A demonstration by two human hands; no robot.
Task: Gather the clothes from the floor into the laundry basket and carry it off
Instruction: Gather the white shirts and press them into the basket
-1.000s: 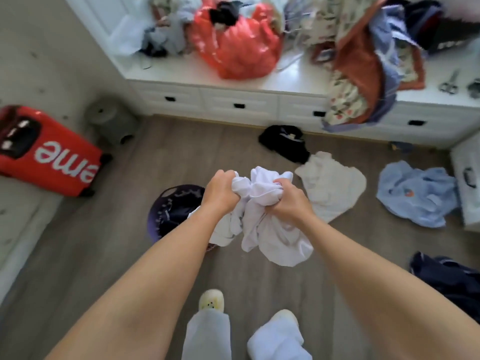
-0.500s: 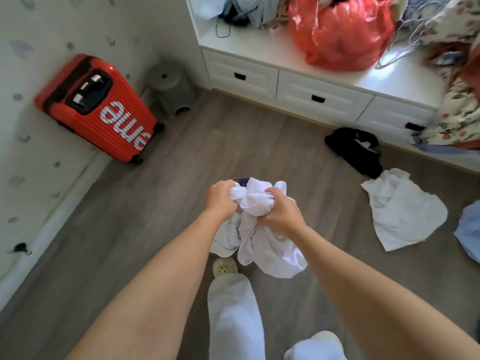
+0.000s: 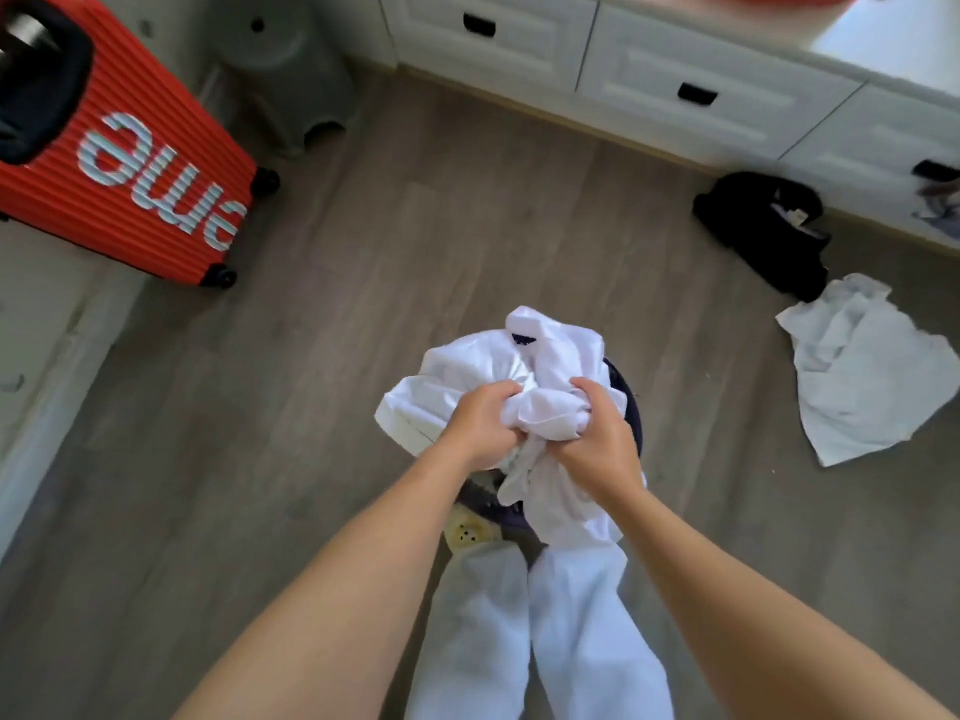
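A bunched white garment [image 3: 524, 356] is held in both hands, directly above a dark purple laundry basket [image 3: 635, 407]. My left hand [image 3: 480, 428] grips its left side and my right hand [image 3: 597, 439] grips its right side. The garment and my hands hide most of the basket; only parts of its rim show. On the floor to the right lie a white cloth [image 3: 872, 376] and a black garment [image 3: 769, 231].
A red suitcase [image 3: 114, 153] leans by the left wall, with a grey stool [image 3: 291, 70] behind it. White drawers [image 3: 675, 70] run along the far side. My white-trousered legs [image 3: 545, 631] and a yellow slipper [image 3: 470, 532] stand just behind the basket.
My view has swung left and down. My hands have carried the white garment over the basket, which now lies beneath it. The garment has spread out more.
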